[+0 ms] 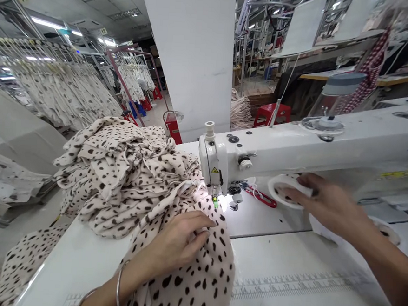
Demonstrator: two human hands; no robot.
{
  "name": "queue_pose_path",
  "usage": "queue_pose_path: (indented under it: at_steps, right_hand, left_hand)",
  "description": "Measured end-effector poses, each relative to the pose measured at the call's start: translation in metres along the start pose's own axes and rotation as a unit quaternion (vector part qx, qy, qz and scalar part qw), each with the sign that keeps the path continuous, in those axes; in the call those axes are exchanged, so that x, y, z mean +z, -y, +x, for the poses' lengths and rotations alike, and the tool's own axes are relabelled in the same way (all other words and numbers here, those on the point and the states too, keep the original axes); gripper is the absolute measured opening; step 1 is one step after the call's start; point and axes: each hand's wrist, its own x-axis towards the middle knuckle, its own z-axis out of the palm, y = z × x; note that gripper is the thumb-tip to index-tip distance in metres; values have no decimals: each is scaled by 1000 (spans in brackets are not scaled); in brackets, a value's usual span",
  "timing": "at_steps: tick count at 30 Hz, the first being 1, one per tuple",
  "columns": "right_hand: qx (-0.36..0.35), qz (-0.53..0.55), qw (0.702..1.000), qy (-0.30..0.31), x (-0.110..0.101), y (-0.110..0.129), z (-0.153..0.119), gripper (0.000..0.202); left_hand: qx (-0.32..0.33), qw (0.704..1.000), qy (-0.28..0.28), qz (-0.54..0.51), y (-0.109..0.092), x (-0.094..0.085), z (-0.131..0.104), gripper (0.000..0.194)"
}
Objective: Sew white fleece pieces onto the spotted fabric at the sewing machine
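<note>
Resting one hand on spotted cloth (213,270), the other at a white reel (280,181)

We see the left hand (180,240) lying on the cloth at the lower centre of the frame, its fingers loosely curled, a small gap between thumb and forefinger, nothing pinched. We take it that this light weight holds the cloth flat and lined up with the lit presser foot (215,201), which the cloth reaches; we cannot tell whether the foot is clamped on it. The bulk heaps up at centre left, probably so that slack lies loose instead of dragging.

Right of centre, under the arm of the sewing machine (305,148), the right hand (329,206) has thumb and fingers closed on the reel's near side; how firmly, we cannot tell. A place there, we judge, puts the reel within easy reach yet off the cloth. Red-handled snips (265,198) lie just beside it, handy for threads. At lower right, a measuring scale (285,287) runs along the surface (280,256), presumably for quick checks.
</note>
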Motion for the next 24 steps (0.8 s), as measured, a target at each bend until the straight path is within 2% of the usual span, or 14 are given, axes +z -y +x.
queue_pose_path:
  at_steps: [3, 6, 9, 12, 17, 19, 21, 24]
  right_hand:
    - [45, -2, 999, 25, -12, 0, -10, 51]
    - [76, -7, 997, 17, -9, 5, -2, 50]
    - [80, 1, 997, 4, -5, 9, 13, 43]
    - [65, 6, 998, -8, -17, 5, 12, 32]
    - [83, -14, 995, -55, -61, -24, -36, 34]
    - [101, -24, 992, -69, -73, -35, -56, 35]
    - [113, -35, 990, -77, -79, -42, -72, 35]
    - [117, -49, 989, -82, -76, -43, -84, 35]
  left_hand:
    - [7, 1000, 4, -1, 0, 4, 5, 24]
    - [31, 999, 9, 10, 1, 8, 11, 25]
    - [64, 997, 1, 33, 1, 10, 13, 27]
    - [82, 994, -41, 66, 5, 9, 6, 25]
    - [72, 989, -97, 80, 16, 4, -10, 27]
    - [78, 989, -97, 77, 16, 3, -11, 26]
    - [88, 990, -79, 79, 11, 2, -8, 26]
    - [116, 988, -69, 79, 1, 3, -2, 27]
